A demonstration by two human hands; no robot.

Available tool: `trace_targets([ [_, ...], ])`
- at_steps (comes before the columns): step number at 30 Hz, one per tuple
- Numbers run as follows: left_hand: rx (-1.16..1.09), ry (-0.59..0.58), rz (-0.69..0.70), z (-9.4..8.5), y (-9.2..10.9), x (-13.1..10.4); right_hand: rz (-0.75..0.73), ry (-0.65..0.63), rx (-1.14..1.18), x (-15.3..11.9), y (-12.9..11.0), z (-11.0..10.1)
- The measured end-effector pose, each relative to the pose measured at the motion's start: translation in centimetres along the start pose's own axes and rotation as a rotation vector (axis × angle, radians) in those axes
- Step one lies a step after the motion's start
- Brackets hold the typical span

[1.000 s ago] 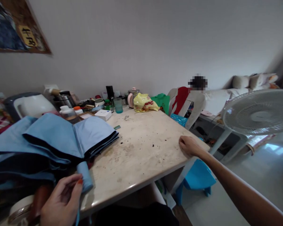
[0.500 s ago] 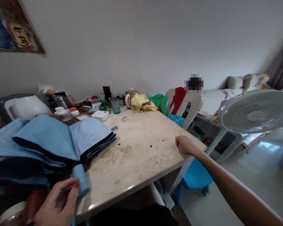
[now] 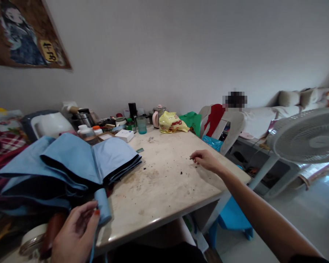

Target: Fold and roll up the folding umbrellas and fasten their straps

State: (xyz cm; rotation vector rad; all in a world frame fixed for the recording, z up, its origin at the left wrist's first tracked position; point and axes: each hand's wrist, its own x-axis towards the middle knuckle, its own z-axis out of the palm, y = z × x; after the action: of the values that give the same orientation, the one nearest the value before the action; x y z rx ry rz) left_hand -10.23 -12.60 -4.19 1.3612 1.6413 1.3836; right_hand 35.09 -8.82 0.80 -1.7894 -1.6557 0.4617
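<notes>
A light blue umbrella, its folds loose and dark inside, lies on the left of the table with its short blue handle toward me. Beside that handle is my left hand, fingers curled loosely with a gap between thumb and forefinger; its fingertips are at the handle's side, not wrapped round it. A thin blue strap hangs below the thumb. Over the right part of the table, my right hand pinches a small dark scrap at its fingertips. Several dark crumbs and stains are scattered over the tabletop.
Along the wall stand a white kettle, bottles, a white box, a teal cup and a yellow bag. To the right are a blue stool, a fan, and a person behind a white chair.
My right hand has moved left and slightly up from the table's right edge, and a dark scrap now shows at its fingertips. My left hand stays by the umbrella handle. The view has shifted left.
</notes>
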Motion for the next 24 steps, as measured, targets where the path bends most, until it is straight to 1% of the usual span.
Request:
trace_targets([
  [2, 0.020, -0.007, -0.007, 0.0, 0.2, 0.3, -0.001, -0.025, 0.060, -0.4, 0.0, -0.1],
  [5, 0.024, -0.037, -0.025, 0.0, 0.2, 0.6, -0.007, -0.038, 0.130, -1.4, -0.7, -0.2],
  [7, 0.018, -0.058, -0.035, 0.0, 0.1, 0.7, -0.003, -0.027, 0.162, -2.5, -0.9, -0.6],
  [10, 0.056, -0.062, -0.019, 0.0, -0.1, 0.7, 0.007, -0.024, 0.196, -4.5, -0.5, -1.1],
  [13, 0.101, -0.040, 0.019, 0.0, 0.0, 0.6, -0.044, -0.043, 0.058, -6.1, 0.5, -0.8],
  [15, 0.103, -0.036, 0.035, 0.0, -0.1, 0.7, -0.079, -0.042, -0.037, -6.3, 1.0, -0.4],
  [16, 0.095, -0.038, 0.037, 0.0, -0.1, 0.7, -0.077, -0.034, -0.040, -6.3, 1.2, -0.2],
  [18, 0.067, -0.043, 0.035, -0.1, -0.2, 0.9, -0.038, 0.001, 0.012, -5.9, 1.5, -0.1],
  [20, 0.065, -0.036, 0.035, -0.2, -0.2, 0.9, 0.012, 0.047, -0.010, -5.6, 1.5, -0.1],
  [22, 0.107, -0.015, 0.044, -0.2, -0.3, 0.8, 0.070, 0.079, -0.130, -5.8, 1.3, 0.2],
  [24, 0.152, 0.004, 0.077, -0.1, -0.4, 0.7, 0.112, 0.065, -0.257, -6.4, 1.0, 1.0],
])
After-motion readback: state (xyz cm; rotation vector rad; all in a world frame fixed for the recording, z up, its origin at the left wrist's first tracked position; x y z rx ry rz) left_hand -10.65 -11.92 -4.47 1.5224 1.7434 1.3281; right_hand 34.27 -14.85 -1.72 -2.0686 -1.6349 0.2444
